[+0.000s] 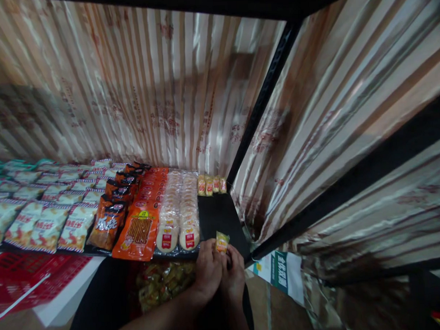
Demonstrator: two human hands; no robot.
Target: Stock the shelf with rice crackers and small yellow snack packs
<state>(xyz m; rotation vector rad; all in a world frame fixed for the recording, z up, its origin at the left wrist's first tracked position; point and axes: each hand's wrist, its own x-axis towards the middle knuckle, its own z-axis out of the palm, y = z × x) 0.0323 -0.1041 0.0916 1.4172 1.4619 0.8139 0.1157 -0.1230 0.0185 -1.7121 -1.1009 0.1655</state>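
Note:
My left hand [208, 266] and my right hand [235, 271] are side by side at the front edge of a black shelf [216, 211]. Between their closed fingertips stands a small yellow wrapped snack packet [222, 241] with a red and white label. At the shelf's back right corner, a short row of like yellow packets [211, 185] stands upright. Left of my hands lie two columns of round, pale cakes [189, 234] in clear wrap. Below my left forearm is a bag of many small green-gold wrapped pieces [165, 284], partly hidden.
Further left on the shelf are orange snack packs [138, 229], dark brown-orange bags [108, 223] and rows of pale bags [77, 227]. A red basket [24, 280] sits below left. Black posts [264, 100] and striped curtains [147, 90] enclose the back and right.

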